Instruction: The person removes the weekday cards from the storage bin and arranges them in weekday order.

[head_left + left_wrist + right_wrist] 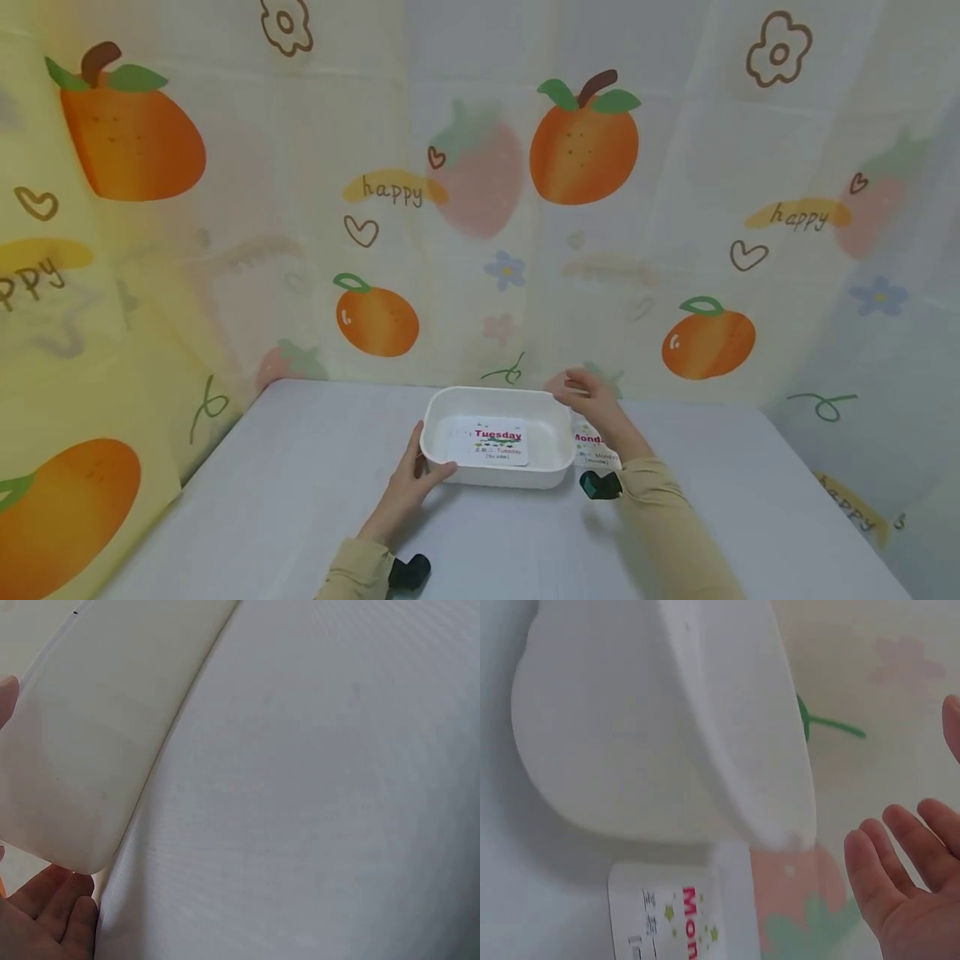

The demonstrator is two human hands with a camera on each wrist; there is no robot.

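A white plastic tub point(498, 477) rests on the table, with a white card printed "Tuesday" point(498, 454) lying inside it. At the tub's left end my left hand point(411, 482) holds it, thumb at the front rim and fingers round the side. In the left wrist view the fingers point(64, 911) touch the tub's corner point(82, 750). Above the far right corner of the tub, my right hand point(597, 404) is raised with nothing in it; the right wrist view shows its fingers loosely bent and apart. A "Monday" card point(664, 915) lies just right of the tub, partly hidden by my forearm.
White cloth covers the table point(270, 500). Behind it hangs a curtain point(465, 325) printed with oranges, strawberries and the word "happy", close to the far table edge. A dark wrist-worn device point(410, 572) sits on each forearm.
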